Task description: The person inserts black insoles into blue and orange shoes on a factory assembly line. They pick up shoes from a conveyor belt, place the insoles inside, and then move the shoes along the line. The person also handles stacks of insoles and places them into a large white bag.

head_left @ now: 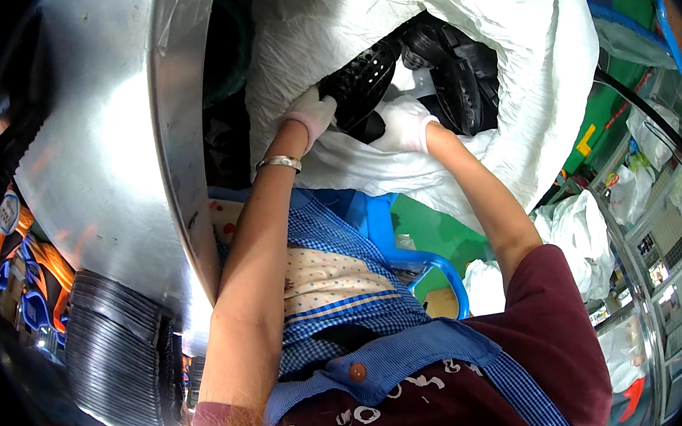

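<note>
A large white woven sack stands open in front of me, with black shoes inside. Both my hands wear white gloves and reach into its mouth. My left hand is closed on the left side of a black perforated clog, its fingertips partly hidden by the clog. At the lower end of the same clog my right hand is closed as well, fingers pointing left. Several more black shoes lie in a heap beyond and to the right of my right hand.
A curved sheet-metal surface rises close on my left. Ribbed black pieces and orange-and-blue items lie below it. A blue plastic stool or chair stands under the sack on green floor. White plastic bags and metal racking are at right.
</note>
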`<state>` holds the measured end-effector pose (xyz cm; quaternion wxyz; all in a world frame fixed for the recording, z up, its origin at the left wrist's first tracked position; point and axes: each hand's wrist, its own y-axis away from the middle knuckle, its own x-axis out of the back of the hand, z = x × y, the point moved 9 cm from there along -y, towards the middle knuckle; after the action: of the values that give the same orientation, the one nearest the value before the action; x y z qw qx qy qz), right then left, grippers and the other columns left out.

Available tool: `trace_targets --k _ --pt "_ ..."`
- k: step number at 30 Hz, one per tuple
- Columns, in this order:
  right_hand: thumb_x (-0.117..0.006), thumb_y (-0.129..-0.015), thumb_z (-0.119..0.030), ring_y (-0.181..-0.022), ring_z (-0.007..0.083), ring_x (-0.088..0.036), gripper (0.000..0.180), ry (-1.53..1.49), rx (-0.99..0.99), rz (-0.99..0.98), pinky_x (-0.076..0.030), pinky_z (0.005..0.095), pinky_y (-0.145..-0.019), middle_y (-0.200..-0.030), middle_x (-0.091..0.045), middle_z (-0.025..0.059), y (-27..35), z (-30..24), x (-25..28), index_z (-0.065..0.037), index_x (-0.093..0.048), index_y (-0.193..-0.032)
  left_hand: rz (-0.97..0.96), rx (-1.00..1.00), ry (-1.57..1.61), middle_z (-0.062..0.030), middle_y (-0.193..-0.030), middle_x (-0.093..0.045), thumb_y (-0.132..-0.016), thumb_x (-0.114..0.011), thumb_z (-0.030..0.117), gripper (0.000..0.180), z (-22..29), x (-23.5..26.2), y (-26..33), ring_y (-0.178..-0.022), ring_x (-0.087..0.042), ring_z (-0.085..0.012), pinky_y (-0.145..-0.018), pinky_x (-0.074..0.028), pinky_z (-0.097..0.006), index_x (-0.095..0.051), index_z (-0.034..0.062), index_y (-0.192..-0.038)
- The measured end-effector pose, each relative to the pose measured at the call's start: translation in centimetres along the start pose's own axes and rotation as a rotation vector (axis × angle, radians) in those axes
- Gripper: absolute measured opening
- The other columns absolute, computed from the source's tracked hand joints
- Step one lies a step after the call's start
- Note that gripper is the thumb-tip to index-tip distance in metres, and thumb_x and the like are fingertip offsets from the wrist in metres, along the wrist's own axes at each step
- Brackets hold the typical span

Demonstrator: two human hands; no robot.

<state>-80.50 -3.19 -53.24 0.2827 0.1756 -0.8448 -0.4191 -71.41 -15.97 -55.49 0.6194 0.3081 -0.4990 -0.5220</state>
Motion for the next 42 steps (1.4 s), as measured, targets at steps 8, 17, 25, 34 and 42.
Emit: trace_targets --k 8,17,25,34,42 --pt "-0.071 -0.064 -0.044 -0.106 0.0426 -0.061 0.066 -0.006 0.122 0.212 -0.050 0.0437 -0.093 -0.111 -0.064 0.0266 1.4 -0.1 -3.2 -0.007 -0.061 -0.118 -0.225 -0.127 0.286 -0.0198 -0.128 -0.060 -0.089 -0.054 0.027 0.053 1.6 -1.3 1.1 -0.116 -0.057 -0.0308 -0.104 -0.039 -0.034 -0.051 0.0008 -0.135" --pt "-0.073 -0.071 -0.043 -0.123 0.0339 -0.053 0.074 0.118 -0.090 0.006 -0.042 0.0361 -0.105 -0.135 -0.054 0.0210 -4.8 1.9 -7.9 -0.005 -0.054 -0.132 -0.119 0.049 0.635 -0.0183 -0.113 -0.067 -0.092 -0.056 0.026 0.047 0.0 -2.8 3.0 -0.094 -0.068 -0.0282 -0.088 -0.051 -0.037 -0.054 0.0044 -0.133" --pt "-0.076 -0.074 -0.037 -0.125 0.0288 -0.051 0.077 -0.072 0.041 0.050 -0.039 0.0338 -0.106 -0.137 -0.052 0.0203 -4.3 5.7 -4.9 -0.001 -0.048 -0.137 -0.019 0.070 0.545 -0.0212 -0.105 -0.066 -0.093 -0.053 0.032 0.045 3.2 -0.3 9.8 -0.091 -0.066 -0.0276 -0.089 -0.047 -0.037 -0.058 -0.0016 -0.123" --pt "-0.077 -0.078 -0.028 -0.125 0.0233 -0.049 0.080 -0.780 0.225 0.194 -0.038 0.0319 -0.107 -0.137 -0.052 0.0168 1.8 4.2 2.2 0.003 -0.041 -0.142 0.086 0.028 1.188 -0.0148 -0.127 -0.058 -0.097 -0.055 0.008 0.038 -0.2 2.9 16.2 -0.111 -0.060 -0.0232 -0.092 -0.053 -0.034 -0.049 -0.0053 -0.132" --pt "-0.072 -0.081 -0.020 -0.119 0.0173 -0.052 0.069 -1.223 0.260 0.340 -0.039 0.0303 -0.105 -0.130 -0.057 0.0084 9.6 6.2 7.8 -0.001 -0.043 -0.141 -0.056 -0.046 1.175 -0.0132 -0.120 -0.061 -0.097 -0.055 0.010 0.035 1.5 2.6 16.2 -0.103 -0.063 -0.0196 -0.084 -0.057 -0.029 -0.051 -0.0033 -0.129"
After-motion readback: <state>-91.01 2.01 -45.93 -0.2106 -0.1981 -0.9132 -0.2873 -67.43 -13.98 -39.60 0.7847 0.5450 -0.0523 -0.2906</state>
